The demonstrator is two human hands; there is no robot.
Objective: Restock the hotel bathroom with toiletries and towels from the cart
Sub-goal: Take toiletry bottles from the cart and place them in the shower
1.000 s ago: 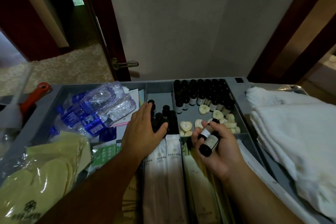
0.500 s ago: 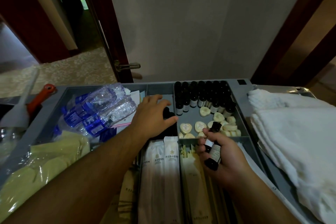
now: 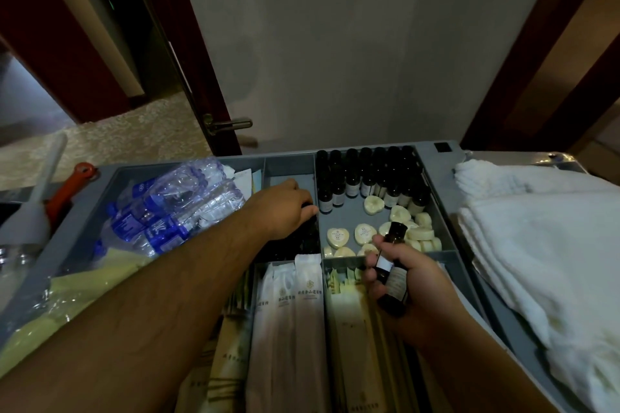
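The tray [image 3: 288, 166] is split into walled bays. The left hand [image 3: 281, 208] is in the narrow middle bay, hemmed in by a divider on its right and the water bottles [image 3: 174, 208] on its left. Bare grey floor lies open just beyond its fingers. The fingers curl down over dark bottles [image 3: 303, 241], and I cannot tell whether they grip one.

The right hand [image 3: 416, 285] hangs over the near edge of the soap bay, its fingers and thumb clamped round two bottles [image 3: 391, 265]. These are small and dark brown with dark caps and pale labels, and their necks tilt away.

Bottle rows [image 3: 369, 174] fill the far end of that bay. Soaps [image 3: 364, 233] are scattered in front of them with bare floor between. Sachets [image 3: 288, 305] pack the near bays. Towels [image 3: 536, 245] are stacked to the right of the tray.
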